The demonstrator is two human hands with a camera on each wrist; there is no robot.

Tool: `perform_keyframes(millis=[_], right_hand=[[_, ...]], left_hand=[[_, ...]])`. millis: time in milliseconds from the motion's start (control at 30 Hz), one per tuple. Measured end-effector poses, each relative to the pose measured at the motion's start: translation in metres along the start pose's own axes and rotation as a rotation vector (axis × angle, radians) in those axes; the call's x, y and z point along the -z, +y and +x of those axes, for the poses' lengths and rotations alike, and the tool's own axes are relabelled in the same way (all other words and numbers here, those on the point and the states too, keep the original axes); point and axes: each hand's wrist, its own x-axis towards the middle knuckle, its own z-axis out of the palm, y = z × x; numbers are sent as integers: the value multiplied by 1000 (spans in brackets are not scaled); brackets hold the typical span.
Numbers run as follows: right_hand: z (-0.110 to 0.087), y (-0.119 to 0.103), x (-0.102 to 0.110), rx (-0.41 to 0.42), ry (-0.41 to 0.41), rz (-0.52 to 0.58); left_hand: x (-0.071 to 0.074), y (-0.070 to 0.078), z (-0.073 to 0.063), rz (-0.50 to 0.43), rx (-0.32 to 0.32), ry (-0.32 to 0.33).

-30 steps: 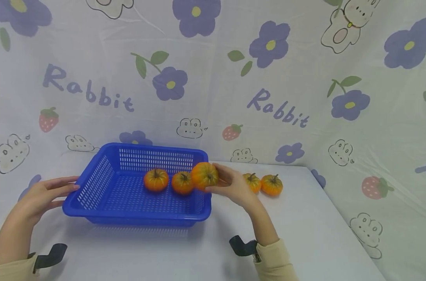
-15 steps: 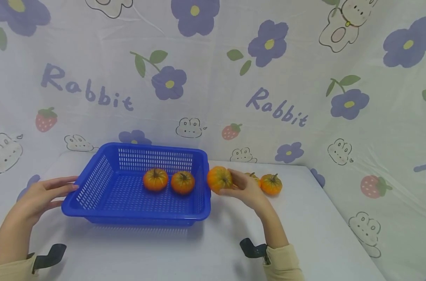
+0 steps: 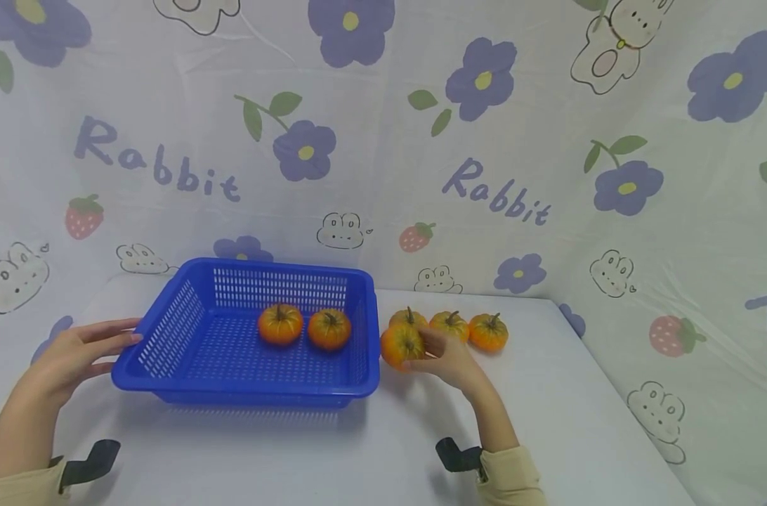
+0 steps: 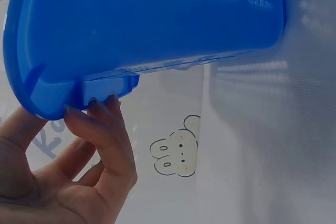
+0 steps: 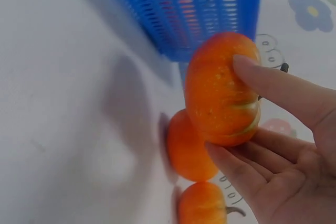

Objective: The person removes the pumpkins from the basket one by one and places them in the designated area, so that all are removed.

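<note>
My left hand (image 3: 80,355) holds the left rim of a blue plastic basket (image 3: 251,390); in the left wrist view its fingertips (image 4: 100,109) press under the rim. Inside the basket sit two small orange pumpkins, one on the left (image 3: 280,325) and one on the right (image 3: 329,329). Just right of the basket, my right hand (image 3: 449,358) grips another small pumpkin (image 3: 401,346) between thumb and fingers, its stem side tilted towards the head camera. In the right wrist view this held pumpkin (image 5: 223,90) shows its smooth orange side and hangs over the table.
Behind my right hand, three more pumpkins stand in a row on the white table (image 3: 579,414): one partly hidden (image 3: 409,316), a middle one (image 3: 449,323) and a right one (image 3: 488,333). A patterned cloth (image 3: 383,197) hangs behind the table.
My right hand has carried its pumpkin rightwards out from over the basket, then lowered it beside the basket. A pumpkin behind it has come into sight. The left hand stays at the rim.
</note>
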Motion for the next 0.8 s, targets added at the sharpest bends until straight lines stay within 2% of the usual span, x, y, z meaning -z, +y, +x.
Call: perform_keyframes(millis=[133, 400, 800], right_hand=[[1, 6, -2, 12, -3, -33], [5, 14, -4, -39, 27, -73], [6, 18, -9, -72, 64, -145]], left_hand=[[0, -1, 0, -6, 1, 0], [1, -1, 0, -11, -5, 2], [-1, 1, -1, -13, 5, -2]])
